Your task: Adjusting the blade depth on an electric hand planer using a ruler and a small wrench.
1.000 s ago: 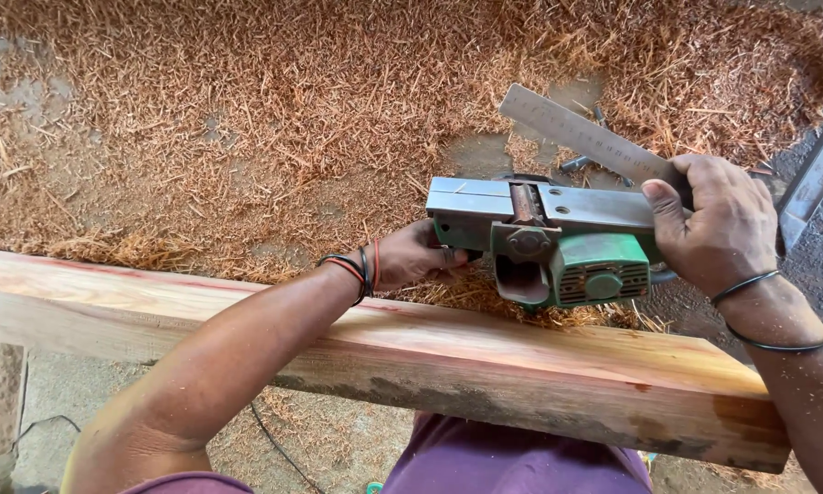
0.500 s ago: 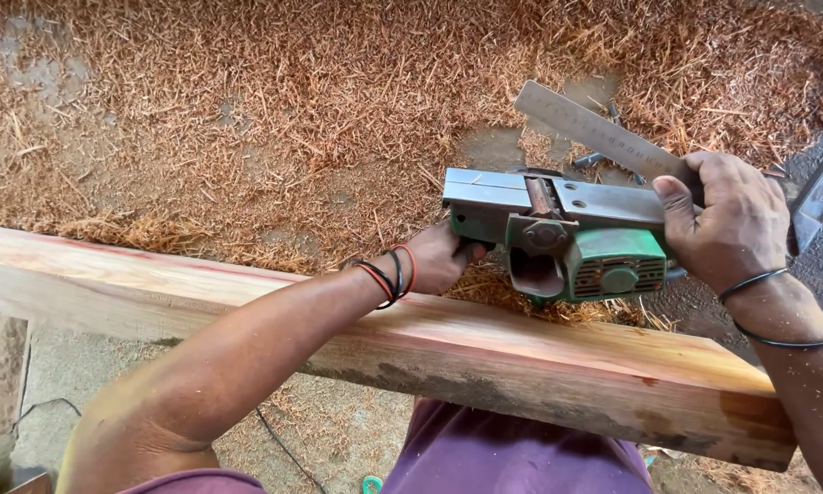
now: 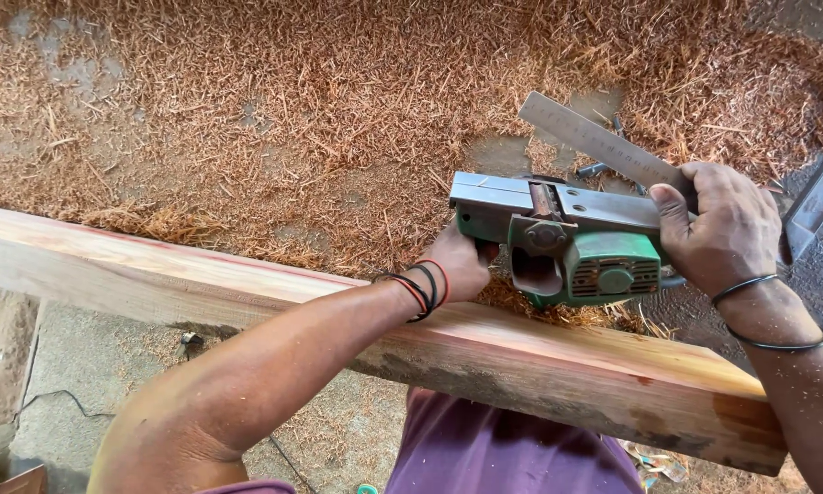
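A: Biggest first? Wood shavings (image 3: 274, 119), spread thick over the ground across the whole upper half, thinning to bare grey patches at the far right.

B: Then a long wooden beam (image 3: 539, 366), running from the left edge down toward the lower right, pale on top, darker and rougher along the near face. Below it, bare concrete floor (image 3: 82, 366) with a thin dark cable (image 3: 50, 398) trailing across.

A: And on the beam?

B: A green electric planer (image 3: 567, 242), turned on its side with the flat grey metal sole facing up and away, just above the beam's far edge near its right end. Cannot tell whether resting on the wood or held just clear of it.

A: Hands?

B: Well apart, one at each end of the planer. Left hand (image 3: 462, 265) wrapped around the front end, fingers closed on it, black and red bands at the wrist. Right hand (image 3: 727, 229) clamped over the rear end, thumb pressed along the sole, thin dark bangles at the wrist.

A: Anything smaller?

B: A steel ruler (image 3: 599, 142), slanting out from behind the right hand over the shavings. Another metal edge (image 3: 818, 197) at the far right, partly cut off. A strip of purple cloth (image 3: 512, 448) at the bottom, under the beam.
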